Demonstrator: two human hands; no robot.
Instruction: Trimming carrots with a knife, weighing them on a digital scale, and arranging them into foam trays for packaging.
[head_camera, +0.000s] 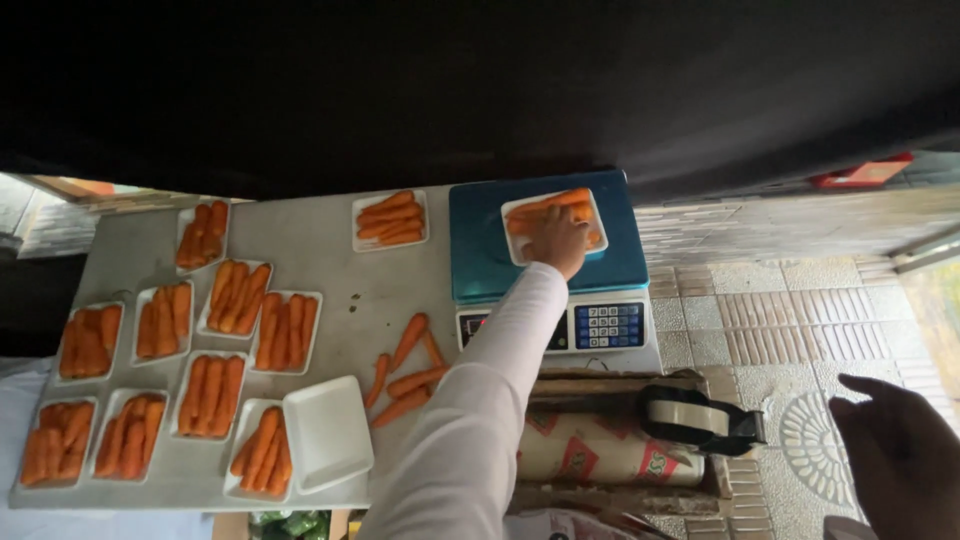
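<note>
The left hand is reaching over the blue scale and resting, fingers curled, on the carrots in a white tray sitting on the scale's platform; whether it is gripping any is unclear. The right hand is hovering well right of the scale, fingers loosely spread, holding nothing. Left of the scale, 4 loose carrots are lying on the grey table.

Surface: dull grey sheet metal, smooth, lightly scuffed. Trays: matt white foam. Scale platform: smooth blue plastic with a slight sheen; keypad glossy. Carrots: matt orange skin. Sleeve: soft pale cloth. Floor: rough patterned tile. Tape dispenser: glossy dark plastic.
</note>
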